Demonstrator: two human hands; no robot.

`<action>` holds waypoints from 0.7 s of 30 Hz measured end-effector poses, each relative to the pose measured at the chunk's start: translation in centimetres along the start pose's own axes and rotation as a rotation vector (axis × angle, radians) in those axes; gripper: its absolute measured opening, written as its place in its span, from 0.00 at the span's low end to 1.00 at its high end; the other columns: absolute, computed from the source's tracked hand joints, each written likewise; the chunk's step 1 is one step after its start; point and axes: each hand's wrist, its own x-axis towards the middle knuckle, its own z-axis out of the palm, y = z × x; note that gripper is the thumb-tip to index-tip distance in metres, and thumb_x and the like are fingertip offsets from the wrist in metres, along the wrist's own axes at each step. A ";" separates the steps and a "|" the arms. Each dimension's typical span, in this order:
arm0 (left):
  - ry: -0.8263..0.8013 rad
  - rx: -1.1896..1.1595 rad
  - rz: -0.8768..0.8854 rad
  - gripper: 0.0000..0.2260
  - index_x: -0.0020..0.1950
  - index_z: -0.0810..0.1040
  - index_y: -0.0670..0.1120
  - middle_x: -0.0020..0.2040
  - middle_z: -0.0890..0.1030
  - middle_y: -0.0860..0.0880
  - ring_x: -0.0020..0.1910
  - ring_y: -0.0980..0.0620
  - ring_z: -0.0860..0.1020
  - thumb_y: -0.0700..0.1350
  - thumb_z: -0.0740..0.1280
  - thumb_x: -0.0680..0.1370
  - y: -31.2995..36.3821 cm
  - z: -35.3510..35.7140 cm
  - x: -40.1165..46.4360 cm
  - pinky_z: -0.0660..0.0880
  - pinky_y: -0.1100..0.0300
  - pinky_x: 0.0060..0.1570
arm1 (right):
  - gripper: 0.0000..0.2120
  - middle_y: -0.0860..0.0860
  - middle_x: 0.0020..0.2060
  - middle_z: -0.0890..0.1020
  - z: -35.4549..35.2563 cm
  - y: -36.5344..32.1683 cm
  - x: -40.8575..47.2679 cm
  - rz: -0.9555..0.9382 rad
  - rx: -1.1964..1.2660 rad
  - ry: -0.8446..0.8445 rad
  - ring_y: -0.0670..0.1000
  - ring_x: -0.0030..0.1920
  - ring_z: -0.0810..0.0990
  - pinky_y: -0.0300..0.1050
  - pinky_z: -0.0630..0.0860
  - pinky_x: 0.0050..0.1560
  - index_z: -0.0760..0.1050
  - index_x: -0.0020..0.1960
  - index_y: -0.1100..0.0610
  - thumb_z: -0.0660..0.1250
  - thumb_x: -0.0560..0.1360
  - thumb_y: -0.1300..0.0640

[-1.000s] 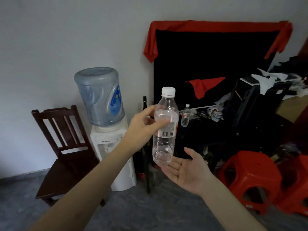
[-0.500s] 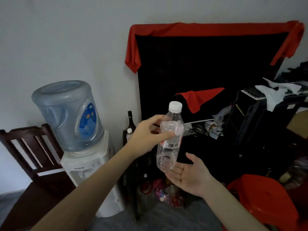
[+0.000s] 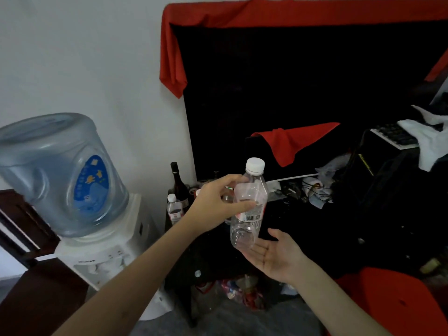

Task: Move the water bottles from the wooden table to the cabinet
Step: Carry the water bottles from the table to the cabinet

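Observation:
My left hand [image 3: 219, 202] grips a clear plastic water bottle [image 3: 247, 226] with a white cap and a red-and-white label, held upright in mid-air. My right hand [image 3: 276, 255] lies open, palm up, just under the bottle's base. Both are in front of a dark cabinet [image 3: 303, 229] whose top is cluttered. A second small water bottle [image 3: 175, 209] with a white cap stands at the cabinet's left end, beside a dark glass bottle [image 3: 179, 185].
A white water dispenser [image 3: 106, 258] with a big blue jug [image 3: 58, 175] stands at the left, a dark wooden chair [image 3: 24, 282] beyond it. A red plastic stool [image 3: 392, 301] sits at the lower right. Red cloth [image 3: 291, 141], a keyboard and white paper lie on the cabinet.
The view has come closer to the cabinet and the dispenser has slid left. My hands keep the same hold, with the bottle still upright above the open right palm.

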 end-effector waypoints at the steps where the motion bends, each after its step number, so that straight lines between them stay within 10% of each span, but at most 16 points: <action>1: 0.000 -0.002 -0.004 0.26 0.66 0.79 0.56 0.57 0.83 0.55 0.55 0.54 0.84 0.60 0.77 0.69 -0.8 0.1 1.0 0.83 0.49 0.57 | 0.29 0.68 0.58 0.82 -0.1 -0.7 1.0 0.000 0.002 0.014 0.65 0.58 0.82 0.55 0.77 0.59 0.74 0.64 0.71 0.54 0.83 0.45; 21: -0.101 -0.068 -0.195 0.28 0.66 0.78 0.51 0.59 0.82 0.59 0.60 0.61 0.80 0.51 0.83 0.69 -16.4 5.6 15.1 0.80 0.59 0.61 | 0.27 0.67 0.49 0.85 -5.4 -10.7 18.3 0.076 0.097 0.250 0.63 0.55 0.82 0.55 0.78 0.51 0.75 0.60 0.69 0.54 0.83 0.45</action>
